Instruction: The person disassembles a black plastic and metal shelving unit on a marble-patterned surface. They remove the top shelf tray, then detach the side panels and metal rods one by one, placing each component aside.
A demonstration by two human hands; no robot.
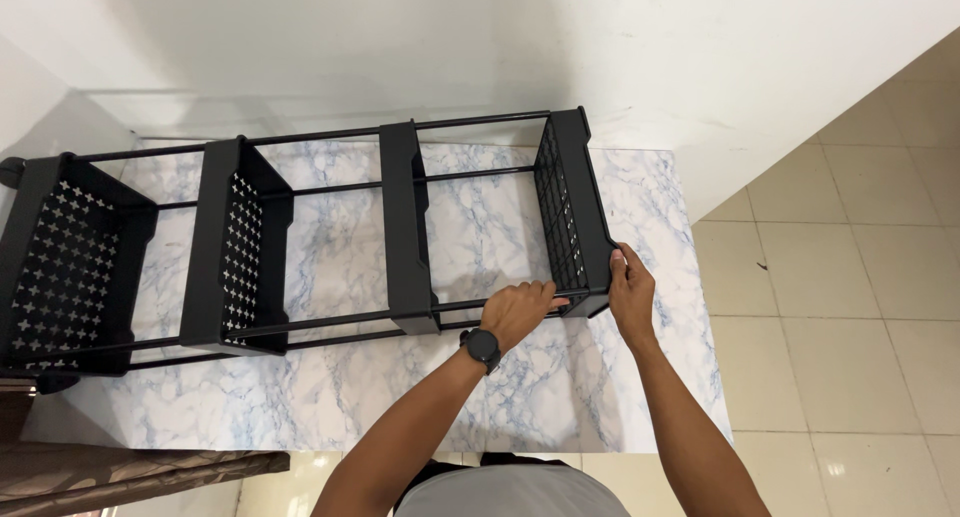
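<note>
Black metal rack (300, 237) lies on its side across the marble-pattern table (480, 397), spanning from far left of frame to right of centre. It has four black trays joined by thin black rods.

The rightmost mesh tray (570, 212) sits centre-right, and both hands are at its lower near corner.

Left hand (518, 312) is lower centre of frame, just left of that corner. Fingers are curled and laid over the front rod (330, 322) where it meets the tray, fingertips touching the tray's bottom edge. Whether the fingers close fully around the rod cannot be told. A black wristwatch (483, 349) is on this wrist.

Right hand (632, 292) is just right of the same corner, on the tray's outer side. The palm lies flat against the tray's outer wall, fingers together and pointing up, thumb on the rim. It presses rather than pinches.

The tray corner lies between the two hands, touching both.

The middle tray (408, 232) is left of the left hand. Two perforated trays (70, 267) lie at the far left, well apart from the hands.

White wall (500, 47) across the top of frame, beige tiled floor (850, 327) on the right, brown cloth (120, 472) at lower left.
</note>
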